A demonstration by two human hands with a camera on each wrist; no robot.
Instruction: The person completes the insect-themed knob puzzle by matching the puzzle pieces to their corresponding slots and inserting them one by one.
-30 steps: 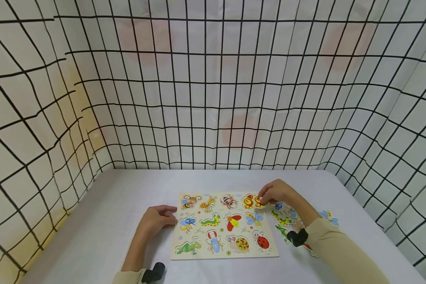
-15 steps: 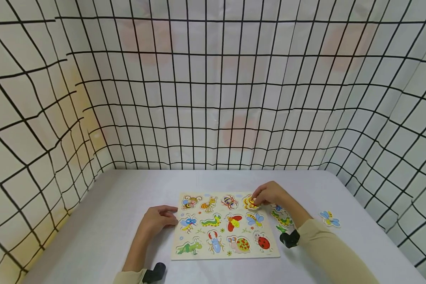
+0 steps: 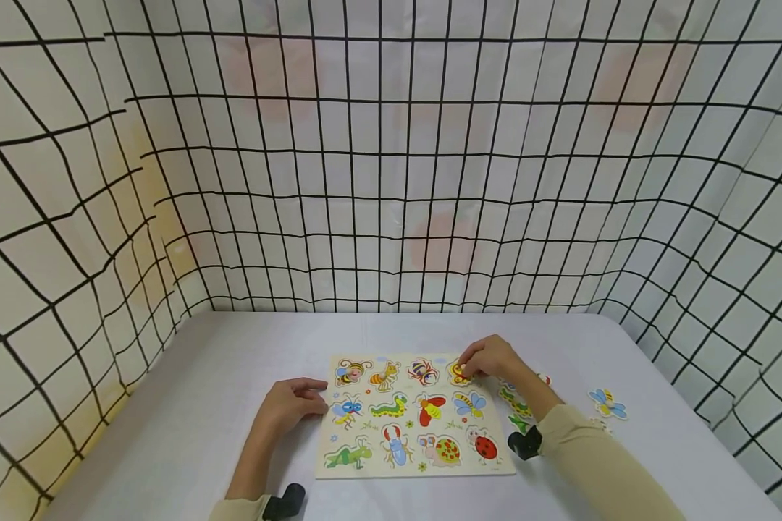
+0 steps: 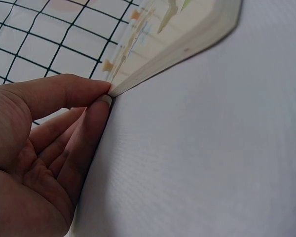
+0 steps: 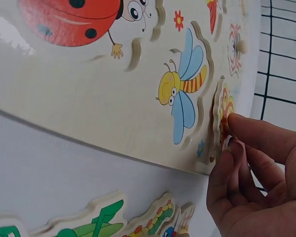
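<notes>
A flat wooden puzzle board (image 3: 463,471) printed with insects lies on the white table. Between thumb and fingers, my right hand (image 3: 490,358) pinches a yellow and red butterfly puzzle piece (image 5: 223,103) at the board's far right corner. In the right wrist view that piece sits at its recess, slightly proud of the board, partly covered by the fingertips. My left hand (image 3: 288,405) rests at the board's left side, fingers loosely extended. The left wrist view has its thumb and fingertip (image 4: 104,88) against the board's edge. A spider piece (image 5: 234,49) with a knob sits beside the butterfly.
Loose pieces lie right of the board: a caterpillar (image 3: 516,400), a green grasshopper (image 5: 96,222), and others partly hidden under the right forearm. A blue-winged bee piece (image 3: 607,404) lies farther right. Grid-patterned white walls (image 3: 391,174) enclose the table's back and sides.
My right hand has moved a little left with the butterfly piece, bringing it over the matching butterfly place. The right forearm shifted left too. The left hand stays at the board's edge.
</notes>
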